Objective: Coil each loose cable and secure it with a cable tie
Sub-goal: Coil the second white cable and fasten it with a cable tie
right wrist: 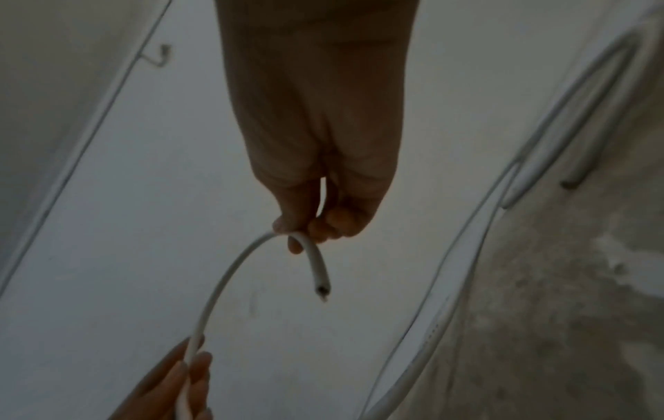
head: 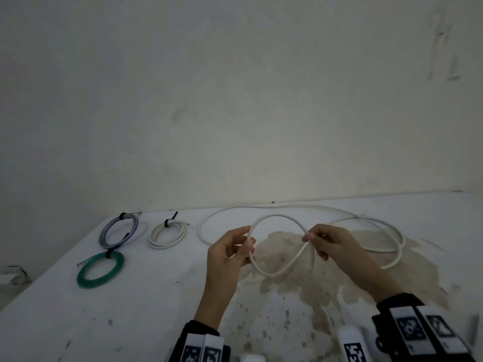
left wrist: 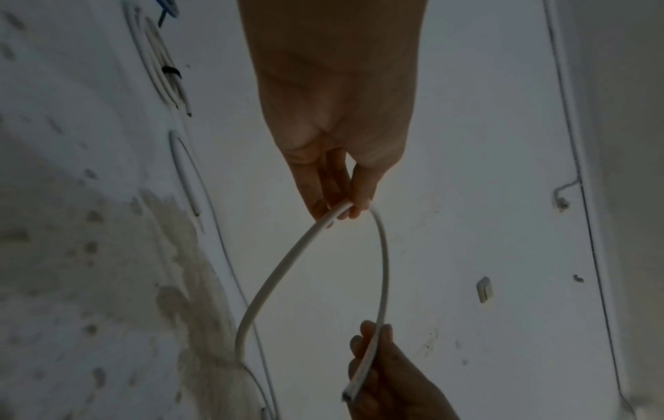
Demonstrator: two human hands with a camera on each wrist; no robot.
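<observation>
The right hand [head: 330, 242] pinches the white cable [head: 277, 218] just behind its cut end [right wrist: 322, 291], fingers [right wrist: 325, 224] closed on it. The left hand [head: 230, 248] pinches the same cable further along, thumb against fingertips. Between them one raised loop is formed above the bench [head: 52, 309]; the remaining length trails slack toward the far edge and right side. Judgement: first turn in progress. Keep the right grip fixed, feed equal loops with the left, and avoid twist. Three tied coils [head: 167, 235] lie near the far left corner.
</observation>
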